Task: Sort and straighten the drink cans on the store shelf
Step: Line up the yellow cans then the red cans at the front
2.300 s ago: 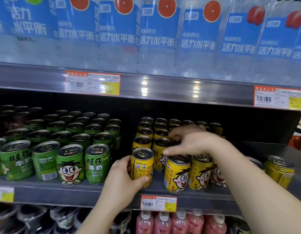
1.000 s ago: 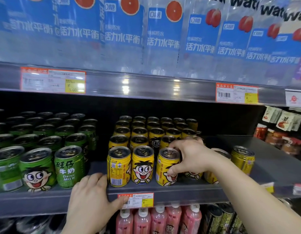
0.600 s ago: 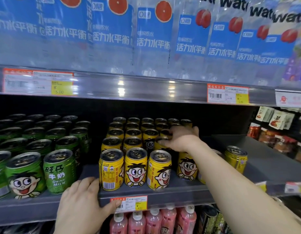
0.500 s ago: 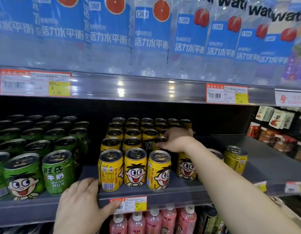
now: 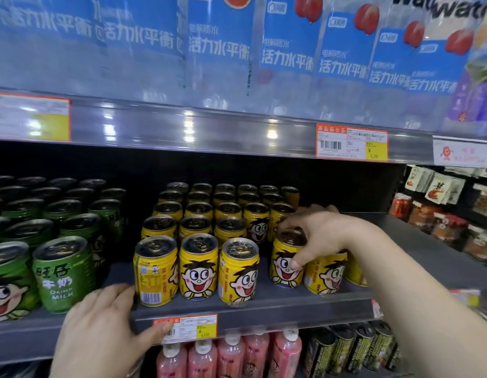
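Since half a second ago the right hand (image 5: 316,236) has come forward from the second row of yellow cans to the front row, and it now grips the top of a yellow can (image 5: 287,264) there, fingers curled over the rim and the thumb pressed on the printed face. That can stands upright on the shelf (image 5: 291,298), its cartoon face turned outward. Just right of this hand, partly under the wrist, stands another yellow can (image 5: 325,274), also face out.

The left hand (image 5: 100,323) stays at the shelf's front edge, fingers spread flat on the ledge and the thumb lying over the price tag (image 5: 193,327); it holds nothing. Its fingertips are just beside the leftmost front can (image 5: 156,271), which shows its barcode side. To the right of that can two more front cans (image 5: 198,266) (image 5: 238,271) stand in line, faces out, with a gap between them and the gripped can.

Behind the right hand, rows of yellow cans (image 5: 226,208) run back into the shelf. To the left of the left hand stand green cans (image 5: 63,274). Below the hands are pink bottles (image 5: 231,356).
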A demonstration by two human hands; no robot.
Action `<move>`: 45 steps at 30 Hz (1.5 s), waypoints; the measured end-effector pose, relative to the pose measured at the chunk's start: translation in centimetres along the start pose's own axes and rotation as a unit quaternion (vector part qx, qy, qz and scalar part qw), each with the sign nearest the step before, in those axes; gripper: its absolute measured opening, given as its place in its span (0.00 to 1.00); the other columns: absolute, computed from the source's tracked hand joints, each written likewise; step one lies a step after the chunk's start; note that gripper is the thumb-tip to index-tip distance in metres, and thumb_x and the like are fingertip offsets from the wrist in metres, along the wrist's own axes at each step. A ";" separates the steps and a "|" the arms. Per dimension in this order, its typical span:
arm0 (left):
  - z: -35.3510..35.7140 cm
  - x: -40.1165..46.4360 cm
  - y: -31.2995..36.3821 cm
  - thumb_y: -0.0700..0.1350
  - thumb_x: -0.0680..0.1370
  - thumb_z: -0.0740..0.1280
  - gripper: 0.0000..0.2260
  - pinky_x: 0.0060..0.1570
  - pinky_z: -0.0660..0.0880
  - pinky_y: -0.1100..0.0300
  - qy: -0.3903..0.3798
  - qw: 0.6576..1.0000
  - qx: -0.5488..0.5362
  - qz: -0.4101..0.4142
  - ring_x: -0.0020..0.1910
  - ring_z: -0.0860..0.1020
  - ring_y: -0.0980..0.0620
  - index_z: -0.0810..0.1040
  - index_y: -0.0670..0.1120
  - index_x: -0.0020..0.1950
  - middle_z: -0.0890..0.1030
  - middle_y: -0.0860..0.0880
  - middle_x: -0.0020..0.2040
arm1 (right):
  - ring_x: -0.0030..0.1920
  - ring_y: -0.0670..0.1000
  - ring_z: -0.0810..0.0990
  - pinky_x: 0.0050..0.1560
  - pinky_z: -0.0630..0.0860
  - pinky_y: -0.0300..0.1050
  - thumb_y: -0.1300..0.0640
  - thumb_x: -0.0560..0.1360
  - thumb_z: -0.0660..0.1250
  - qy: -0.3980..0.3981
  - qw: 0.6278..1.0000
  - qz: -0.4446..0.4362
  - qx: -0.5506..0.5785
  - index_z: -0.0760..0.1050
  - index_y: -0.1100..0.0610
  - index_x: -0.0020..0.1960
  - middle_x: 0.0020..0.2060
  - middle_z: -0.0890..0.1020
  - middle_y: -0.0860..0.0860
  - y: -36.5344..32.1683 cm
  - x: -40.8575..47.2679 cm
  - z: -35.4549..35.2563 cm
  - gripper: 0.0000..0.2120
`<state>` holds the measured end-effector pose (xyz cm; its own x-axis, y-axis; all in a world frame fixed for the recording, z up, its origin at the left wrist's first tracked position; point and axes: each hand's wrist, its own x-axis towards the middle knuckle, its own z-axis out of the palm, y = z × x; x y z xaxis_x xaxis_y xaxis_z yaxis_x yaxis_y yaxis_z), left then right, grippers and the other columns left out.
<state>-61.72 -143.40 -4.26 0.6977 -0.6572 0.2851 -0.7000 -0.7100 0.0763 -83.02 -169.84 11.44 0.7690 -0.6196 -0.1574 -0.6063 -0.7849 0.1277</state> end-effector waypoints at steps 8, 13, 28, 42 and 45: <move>0.0 0.1 0.1 0.78 0.54 0.62 0.41 0.42 0.78 0.47 -0.005 1.000 -0.001 -0.008 0.42 0.82 0.42 0.84 0.47 0.49 0.84 0.46 0.46 | 0.56 0.47 0.75 0.58 0.74 0.46 0.38 0.64 0.74 0.045 0.988 -0.094 0.111 0.69 0.45 0.65 0.57 0.76 0.45 -0.8 -0.5 0.9 0.34; 0.6 0.3 -0.2 0.79 0.54 0.62 0.41 0.43 0.76 0.49 0.002 1.000 0.010 -0.011 0.44 0.82 0.44 0.84 0.48 0.50 0.84 0.48 0.47 | 0.59 0.44 0.74 0.61 0.73 0.44 0.35 0.64 0.72 0.066 0.969 -0.131 0.200 0.67 0.43 0.69 0.59 0.75 0.41 -0.5 -1.0 1.1 0.36; 0.8 0.3 -0.4 0.81 0.59 0.50 0.45 0.41 0.77 0.48 -0.013 1.000 -0.027 -0.008 0.43 0.81 0.43 0.84 0.48 0.50 0.84 0.48 0.46 | 0.69 0.56 0.63 0.69 0.54 0.57 0.33 0.63 0.71 0.167 0.984 -0.067 0.016 0.65 0.41 0.69 0.64 0.72 0.49 -1.6 -1.4 3.0 0.37; 0.2 -0.2 -0.2 0.80 0.61 0.49 0.44 0.40 0.77 0.50 0.025 1.000 0.006 0.014 0.41 0.82 0.44 0.85 0.47 0.50 0.84 0.48 0.45 | 0.71 0.57 0.63 0.66 0.60 0.54 0.25 0.64 0.61 0.181 0.978 0.100 0.000 0.61 0.40 0.72 0.70 0.69 0.51 2.0 -2.4 2.3 0.40; 1.0 0.2 -0.7 0.81 0.59 0.51 0.45 0.45 0.76 0.48 0.008 1.000 0.001 0.002 0.45 0.81 0.43 0.84 0.48 0.53 0.83 0.47 0.48 | 0.65 0.55 0.68 0.61 0.62 0.53 0.22 0.63 0.58 0.117 0.982 0.136 -0.062 0.68 0.42 0.67 0.62 0.76 0.48 4.1 -4.6 3.0 0.38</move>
<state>-60.98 -143.31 -5.26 0.6919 -0.6564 0.3008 -0.7031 -0.7073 0.0738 -89.68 -170.24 9.79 0.6171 -0.7766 0.1269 -0.7771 -0.5761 0.2535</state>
